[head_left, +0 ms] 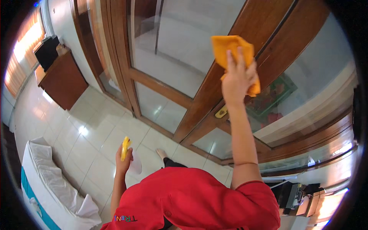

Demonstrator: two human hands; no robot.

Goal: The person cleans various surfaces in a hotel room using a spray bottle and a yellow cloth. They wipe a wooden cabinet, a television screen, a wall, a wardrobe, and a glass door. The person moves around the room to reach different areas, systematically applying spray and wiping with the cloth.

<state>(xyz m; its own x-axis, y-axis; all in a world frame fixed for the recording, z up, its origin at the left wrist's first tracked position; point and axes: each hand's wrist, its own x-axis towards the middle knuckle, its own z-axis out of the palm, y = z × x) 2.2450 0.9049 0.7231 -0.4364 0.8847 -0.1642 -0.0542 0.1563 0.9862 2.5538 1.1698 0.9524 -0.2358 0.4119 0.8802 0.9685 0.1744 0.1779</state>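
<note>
My right hand point(238, 82) is raised against a wooden double door point(211, 83) with glass panes. Its spread fingers press an orange cloth point(232, 49) to the frame where the two door leaves meet. Part of the cloth hangs out beside my wrist. Below that hand a brass lock plate point(221, 112) shows on the door. My left hand point(124, 161), held low on the left, grips a spray bottle by its yellow trigger head point(125, 148). The bottle's translucent body point(135, 164) is partly hidden behind my fingers.
A brown wooden desk point(64, 80) carrying a dark screen point(47, 51) stands by the wall at upper left. At lower left is a bed or couch with white fabric point(54, 175) and a turquoise band. Glossy tiles point(95, 135) cover the floor. Shelving with items point(299, 198) sits at lower right.
</note>
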